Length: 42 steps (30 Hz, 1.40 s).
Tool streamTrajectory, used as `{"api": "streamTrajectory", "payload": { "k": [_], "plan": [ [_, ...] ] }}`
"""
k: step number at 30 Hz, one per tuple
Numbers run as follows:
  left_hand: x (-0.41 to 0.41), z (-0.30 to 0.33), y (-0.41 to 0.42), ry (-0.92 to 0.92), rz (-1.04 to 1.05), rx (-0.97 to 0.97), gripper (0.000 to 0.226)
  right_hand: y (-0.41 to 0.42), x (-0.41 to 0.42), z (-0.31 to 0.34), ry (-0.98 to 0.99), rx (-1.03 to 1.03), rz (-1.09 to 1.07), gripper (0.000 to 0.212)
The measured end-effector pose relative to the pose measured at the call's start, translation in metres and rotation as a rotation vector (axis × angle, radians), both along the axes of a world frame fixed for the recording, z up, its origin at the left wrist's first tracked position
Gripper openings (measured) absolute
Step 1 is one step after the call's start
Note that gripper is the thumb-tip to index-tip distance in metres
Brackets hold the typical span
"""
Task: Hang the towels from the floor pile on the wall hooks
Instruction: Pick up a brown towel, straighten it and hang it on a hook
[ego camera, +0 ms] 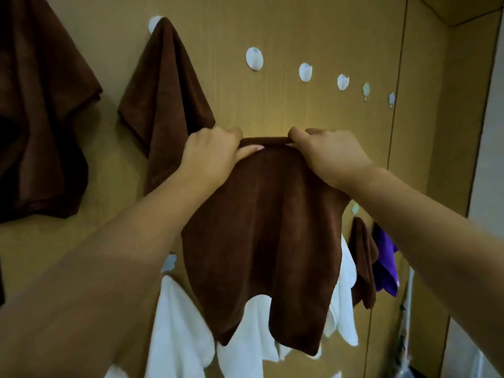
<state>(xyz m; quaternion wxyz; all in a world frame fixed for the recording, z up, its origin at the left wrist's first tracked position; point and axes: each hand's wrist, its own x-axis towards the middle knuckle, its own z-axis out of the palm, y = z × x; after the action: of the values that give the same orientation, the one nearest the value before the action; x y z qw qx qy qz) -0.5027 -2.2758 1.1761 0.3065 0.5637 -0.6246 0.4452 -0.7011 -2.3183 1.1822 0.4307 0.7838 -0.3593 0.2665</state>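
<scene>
We are gripping a brown towel (261, 227) with both hands' fingers (251, 150) clamped along its top edge; it may miss the empty hook (254, 58) above and drop.

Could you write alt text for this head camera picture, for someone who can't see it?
Two hands, left and right, grip the top edge of a brown towel held up before a tan wall. Empty white hooks run above; brown, white and purple towels hang around.

A dark brown towel (261, 241) is held up by its top edge before the wall, hanging limp, below a row of bare white hooks (254, 58)
</scene>
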Motion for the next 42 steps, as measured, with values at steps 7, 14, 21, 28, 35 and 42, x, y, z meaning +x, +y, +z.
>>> {"api": "streamTrajectory", "payload": {
  "k": [7, 14, 21, 28, 35, 42],
  "plan": [
    [-0.013, 0.056, -0.061, -0.181, 0.122, -0.071, 0.045, -0.095, 0.005, 0.028, -0.27, 0.055, 0.206, 0.025],
    [-0.018, 0.088, -0.131, -0.048, 0.263, -0.098, 0.05, -0.182, 0.014, 0.073, -0.374, 0.138, 0.393, 0.029],
    [-0.005, 0.101, -0.169, 0.086, 0.341, -0.073, 0.051, -0.246, 0.047, 0.096, -0.457, 0.406, 0.72, 0.025],
    [0.018, 0.154, -0.184, 0.192, 0.2, -0.082, 0.053, -0.275, 0.067, 0.14, -0.507, 0.313, 0.896, 0.035],
    [0.021, 0.202, -0.192, 0.247, 0.105, -0.127, 0.05, -0.285, 0.078, 0.192, -0.545, 0.371, 0.993, 0.049],
    [0.012, 0.227, -0.207, 0.391, 0.026, -0.229, 0.04, -0.277, 0.076, 0.217, -0.711, 0.628, 0.962, 0.035]
  ]
}}
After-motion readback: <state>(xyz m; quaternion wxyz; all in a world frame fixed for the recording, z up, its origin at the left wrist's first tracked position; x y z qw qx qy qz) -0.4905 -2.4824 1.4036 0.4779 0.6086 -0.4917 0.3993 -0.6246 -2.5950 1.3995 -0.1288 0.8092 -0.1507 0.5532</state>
